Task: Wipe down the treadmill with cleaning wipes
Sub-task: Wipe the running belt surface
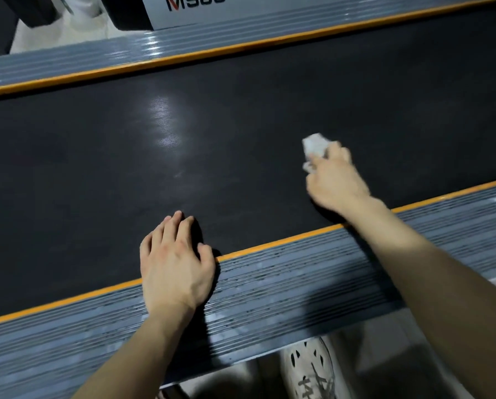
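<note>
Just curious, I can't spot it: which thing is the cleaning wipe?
Find the wide black belt between two orange-edged grey rails. On its right part, the right hand holds the wipe: a crumpled white wad, the only white object on the belt.

Your arms are bare the whole way in this shot: left forearm (137, 349) and right forearm (442, 272) both run uncovered from wrist to the frame edge. Your left hand (174, 263) comes out sharp, with tendons and a couple of veins standing out on the back. Your right hand (336, 180) is smeared with motion blur, so can't make out detail there. Down at the bottom is your shoe (310, 367): off-white, rounded toe, dark oval holes across the front and dark scribbly markings further back. Can't tell which foot it's on.
</note>
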The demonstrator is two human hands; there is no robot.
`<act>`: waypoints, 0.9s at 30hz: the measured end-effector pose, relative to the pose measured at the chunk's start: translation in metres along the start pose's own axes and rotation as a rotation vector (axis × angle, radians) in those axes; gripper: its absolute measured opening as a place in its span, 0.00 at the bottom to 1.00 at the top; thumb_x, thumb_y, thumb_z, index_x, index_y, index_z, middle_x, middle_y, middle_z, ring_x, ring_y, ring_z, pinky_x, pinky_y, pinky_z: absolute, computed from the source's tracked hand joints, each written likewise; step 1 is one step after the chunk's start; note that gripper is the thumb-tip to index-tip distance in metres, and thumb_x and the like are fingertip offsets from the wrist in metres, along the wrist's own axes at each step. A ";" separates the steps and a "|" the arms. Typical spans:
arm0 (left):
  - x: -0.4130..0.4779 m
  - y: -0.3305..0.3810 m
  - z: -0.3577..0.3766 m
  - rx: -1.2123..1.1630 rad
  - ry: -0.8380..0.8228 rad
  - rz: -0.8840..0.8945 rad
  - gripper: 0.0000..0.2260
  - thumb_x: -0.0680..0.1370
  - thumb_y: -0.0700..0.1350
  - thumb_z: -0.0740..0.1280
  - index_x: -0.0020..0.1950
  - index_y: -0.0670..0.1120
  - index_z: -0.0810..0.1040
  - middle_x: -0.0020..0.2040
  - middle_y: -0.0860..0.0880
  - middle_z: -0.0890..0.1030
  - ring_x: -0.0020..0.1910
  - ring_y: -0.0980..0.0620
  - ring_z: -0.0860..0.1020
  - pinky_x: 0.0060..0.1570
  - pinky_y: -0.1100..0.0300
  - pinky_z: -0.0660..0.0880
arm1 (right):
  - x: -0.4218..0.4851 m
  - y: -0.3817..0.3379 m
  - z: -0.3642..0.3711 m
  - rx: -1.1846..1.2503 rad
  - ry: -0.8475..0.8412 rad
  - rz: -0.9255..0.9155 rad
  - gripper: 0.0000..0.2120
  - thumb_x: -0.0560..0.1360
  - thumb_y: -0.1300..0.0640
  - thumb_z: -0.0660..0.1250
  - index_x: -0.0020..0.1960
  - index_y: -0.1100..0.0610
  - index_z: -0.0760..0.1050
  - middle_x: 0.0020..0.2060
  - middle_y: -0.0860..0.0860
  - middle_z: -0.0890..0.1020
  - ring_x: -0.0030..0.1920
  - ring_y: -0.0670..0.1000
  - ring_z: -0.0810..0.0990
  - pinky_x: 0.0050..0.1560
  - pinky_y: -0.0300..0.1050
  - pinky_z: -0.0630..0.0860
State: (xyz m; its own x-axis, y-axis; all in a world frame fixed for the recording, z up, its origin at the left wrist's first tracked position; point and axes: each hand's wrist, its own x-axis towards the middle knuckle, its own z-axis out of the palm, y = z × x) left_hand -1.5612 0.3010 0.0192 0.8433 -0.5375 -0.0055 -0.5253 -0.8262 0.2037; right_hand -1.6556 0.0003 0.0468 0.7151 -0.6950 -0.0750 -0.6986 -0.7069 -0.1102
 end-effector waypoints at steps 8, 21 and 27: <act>0.000 0.002 -0.002 -0.002 0.002 0.006 0.26 0.80 0.55 0.55 0.76 0.50 0.75 0.81 0.49 0.71 0.81 0.48 0.65 0.81 0.46 0.61 | -0.031 -0.039 -0.009 0.076 -0.082 -0.495 0.15 0.79 0.41 0.68 0.63 0.42 0.85 0.55 0.49 0.77 0.59 0.56 0.79 0.55 0.54 0.80; 0.001 0.001 -0.001 -0.003 0.014 0.011 0.26 0.79 0.54 0.55 0.75 0.49 0.76 0.80 0.48 0.72 0.79 0.46 0.67 0.80 0.44 0.62 | -0.056 -0.071 -0.007 0.336 -0.370 -0.541 0.09 0.74 0.59 0.73 0.52 0.50 0.87 0.54 0.46 0.79 0.51 0.51 0.81 0.52 0.49 0.79; 0.001 0.001 0.001 0.005 0.000 0.013 0.27 0.80 0.55 0.55 0.75 0.49 0.75 0.80 0.48 0.72 0.80 0.46 0.66 0.80 0.44 0.62 | -0.032 0.069 -0.030 0.163 -0.061 0.137 0.09 0.72 0.57 0.78 0.51 0.49 0.87 0.48 0.51 0.79 0.53 0.59 0.83 0.50 0.45 0.75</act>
State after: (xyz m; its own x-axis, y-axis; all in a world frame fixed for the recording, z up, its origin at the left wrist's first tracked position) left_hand -1.5605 0.2998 0.0187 0.8362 -0.5485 -0.0027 -0.5371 -0.8197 0.1991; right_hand -1.7270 -0.0304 0.0714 0.6171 -0.7705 -0.1597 -0.7801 -0.5723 -0.2528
